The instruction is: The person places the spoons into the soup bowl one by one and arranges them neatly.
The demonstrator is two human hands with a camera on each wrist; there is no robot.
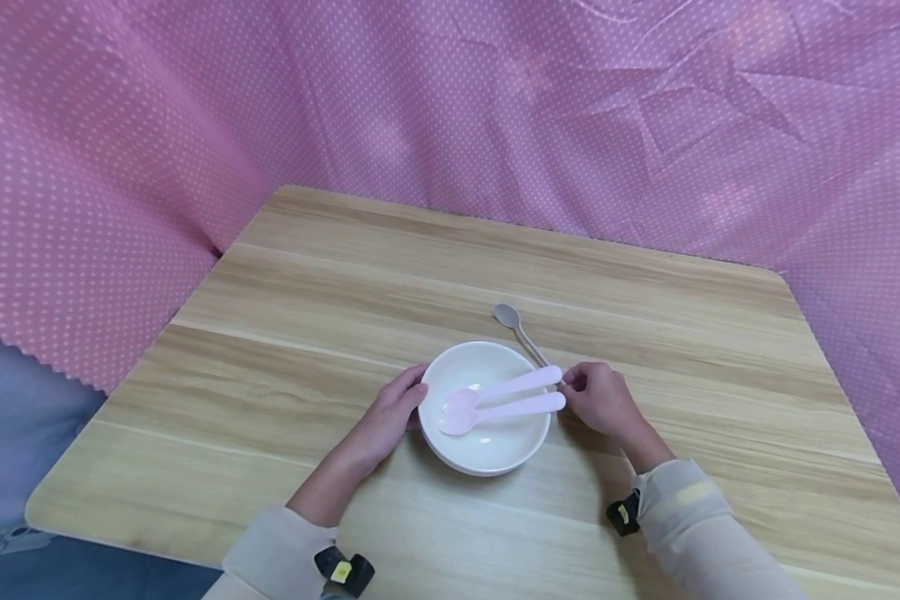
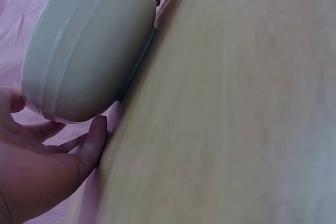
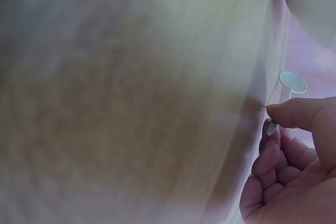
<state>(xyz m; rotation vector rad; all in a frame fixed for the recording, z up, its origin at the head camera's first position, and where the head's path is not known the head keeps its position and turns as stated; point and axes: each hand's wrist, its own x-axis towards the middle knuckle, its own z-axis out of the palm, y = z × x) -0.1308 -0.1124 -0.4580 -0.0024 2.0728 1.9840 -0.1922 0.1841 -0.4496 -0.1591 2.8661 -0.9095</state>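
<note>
A white bowl (image 1: 521, 442) stands on the wooden table, with two pale pink spoons (image 1: 521, 406) lying in it, their handles over the right rim. My left hand (image 1: 386, 414) holds the bowl's left side, thumb at the rim and the other fingers against its outer wall, as the left wrist view shows. Just right of the bowl, my right hand (image 1: 602, 400) pinches the handle end of a grey spoon (image 1: 507, 316) between thumb and forefinger. That spoon's head points away, behind the bowl. In the right wrist view the handle tip (image 3: 272, 128) shows between the fingers.
The light wooden table (image 1: 345, 275) has rounded corners. Pink dotted cloth (image 1: 450, 108) hangs behind it and along both sides. Blue-grey fabric (image 1: 30, 433) lies beyond the left edge. Both sleeves carry small black wrist devices (image 1: 345, 571).
</note>
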